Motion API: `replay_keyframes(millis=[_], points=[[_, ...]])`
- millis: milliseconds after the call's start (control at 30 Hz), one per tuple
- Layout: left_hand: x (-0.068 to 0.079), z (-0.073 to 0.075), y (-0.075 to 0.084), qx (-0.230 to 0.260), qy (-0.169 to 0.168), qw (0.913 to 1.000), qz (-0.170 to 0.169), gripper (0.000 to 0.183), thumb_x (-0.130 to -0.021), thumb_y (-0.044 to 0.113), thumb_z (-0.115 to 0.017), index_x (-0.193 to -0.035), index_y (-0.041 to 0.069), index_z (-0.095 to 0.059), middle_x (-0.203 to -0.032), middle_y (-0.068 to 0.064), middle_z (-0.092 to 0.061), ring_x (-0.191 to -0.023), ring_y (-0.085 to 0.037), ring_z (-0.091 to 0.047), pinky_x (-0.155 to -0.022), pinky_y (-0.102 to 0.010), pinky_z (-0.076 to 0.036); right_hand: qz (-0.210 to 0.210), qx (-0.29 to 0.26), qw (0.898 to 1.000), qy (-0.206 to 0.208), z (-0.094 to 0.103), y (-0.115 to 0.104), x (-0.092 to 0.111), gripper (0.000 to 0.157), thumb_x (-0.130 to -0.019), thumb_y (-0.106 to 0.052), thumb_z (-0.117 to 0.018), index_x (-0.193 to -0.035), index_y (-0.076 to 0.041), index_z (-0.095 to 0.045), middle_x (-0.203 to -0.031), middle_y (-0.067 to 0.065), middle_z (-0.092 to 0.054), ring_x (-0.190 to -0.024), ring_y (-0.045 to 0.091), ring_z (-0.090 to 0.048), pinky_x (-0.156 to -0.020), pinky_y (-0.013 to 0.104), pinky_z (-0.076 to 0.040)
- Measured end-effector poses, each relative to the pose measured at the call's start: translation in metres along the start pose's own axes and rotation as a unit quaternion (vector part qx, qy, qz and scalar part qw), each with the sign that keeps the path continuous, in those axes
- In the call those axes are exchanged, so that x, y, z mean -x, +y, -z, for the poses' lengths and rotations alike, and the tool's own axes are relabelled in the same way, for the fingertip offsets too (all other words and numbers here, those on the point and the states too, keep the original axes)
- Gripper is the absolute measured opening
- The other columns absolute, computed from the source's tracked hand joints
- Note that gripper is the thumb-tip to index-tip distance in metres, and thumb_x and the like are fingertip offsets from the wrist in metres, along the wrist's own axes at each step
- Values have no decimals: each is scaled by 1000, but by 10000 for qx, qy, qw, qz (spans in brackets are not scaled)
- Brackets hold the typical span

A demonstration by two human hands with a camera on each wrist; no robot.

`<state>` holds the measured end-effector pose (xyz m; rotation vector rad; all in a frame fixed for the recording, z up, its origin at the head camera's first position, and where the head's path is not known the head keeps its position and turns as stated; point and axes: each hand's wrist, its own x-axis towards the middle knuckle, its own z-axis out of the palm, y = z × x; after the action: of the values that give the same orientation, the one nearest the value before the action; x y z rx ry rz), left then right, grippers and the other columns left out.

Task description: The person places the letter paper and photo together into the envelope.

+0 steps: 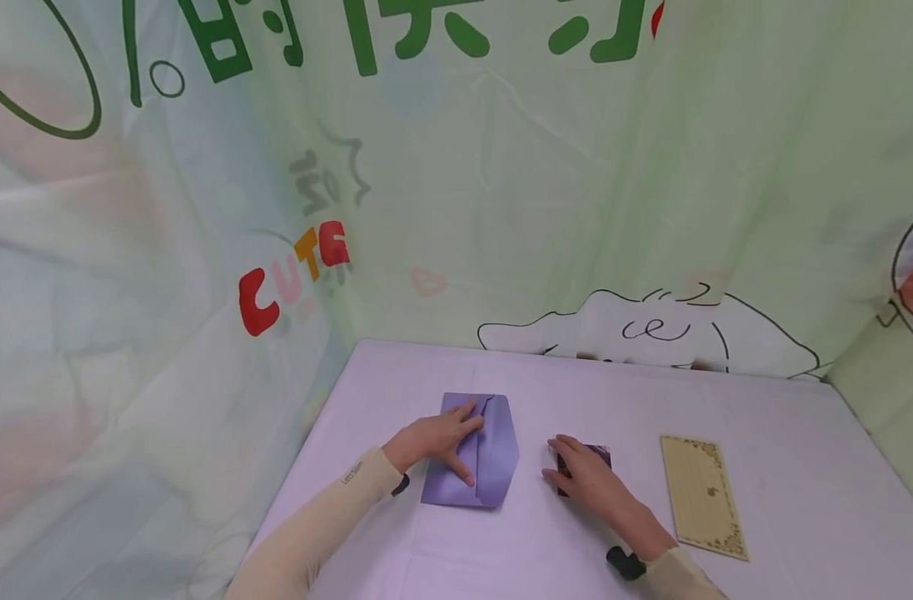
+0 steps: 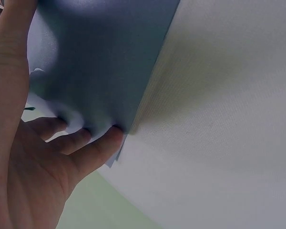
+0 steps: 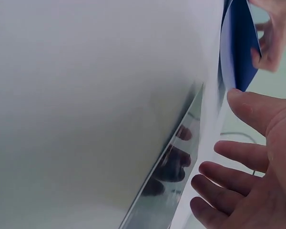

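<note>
A purple envelope (image 1: 499, 458) lies on the table, its pointed flap unfolded to the right. My left hand (image 1: 437, 439) rests on it with fingers spread; in the left wrist view the fingertips of that hand (image 2: 57, 162) press against the envelope's surface (image 2: 100, 62). To the right, a small dark patterned card (image 1: 601, 452) is partly covered by my right hand (image 1: 595, 485). From the right wrist, the card's face (image 3: 167, 174) looks glossy and mirrors the fingers. Those fingers of the right hand (image 3: 252, 167) are extended and apart, close over the card.
Farther right lies a beige rectangular card (image 1: 702, 497) with an ornate brown border. The table (image 1: 396, 375) wears a pale lilac cover. Printed fabric (image 1: 456, 208) hangs behind it and along the left side.
</note>
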<state>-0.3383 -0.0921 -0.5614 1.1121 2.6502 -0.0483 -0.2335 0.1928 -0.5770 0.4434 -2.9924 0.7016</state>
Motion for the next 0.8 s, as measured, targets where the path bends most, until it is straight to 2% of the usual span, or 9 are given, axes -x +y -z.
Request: replay_keyframes(millis=[233, 500, 800], points=[[1, 2, 2, -21, -24, 10000, 2, 96, -66, 76, -76, -136, 24, -38, -166, -18, -22, -147, -41, -37, -106, -47, -48, -234, 8, 9997, 23, 9, 17, 8, 51, -94, -25, -70, -133, 5, -57, -139, 31, -53, -127, 48, -54, -104, 61, -43], [2, 5, 3, -11, -100, 9999, 42, 96, -67, 76, -77, -139, 25, -39, -166, -18, -21, -148, -39, -34, -106, -47, -48, -475, 136, 9987, 160, 14, 40, 15, 56, -93, -27, -71, -133, 8, -54, -140, 35, -50, -127, 53, -51, -103, 62, -43], [2, 6, 4, -21, -138, 9999, 34, 97, -67, 75, -77, -140, 24, -37, -166, -18, -20, -149, -39, -33, -110, -47, -45, -1147, 770, 9902, 227, 19, 55, 21, 60, -91, -20, -73, -132, 17, -51, -139, 43, -44, -129, 57, -45, -105, 64, -39]])
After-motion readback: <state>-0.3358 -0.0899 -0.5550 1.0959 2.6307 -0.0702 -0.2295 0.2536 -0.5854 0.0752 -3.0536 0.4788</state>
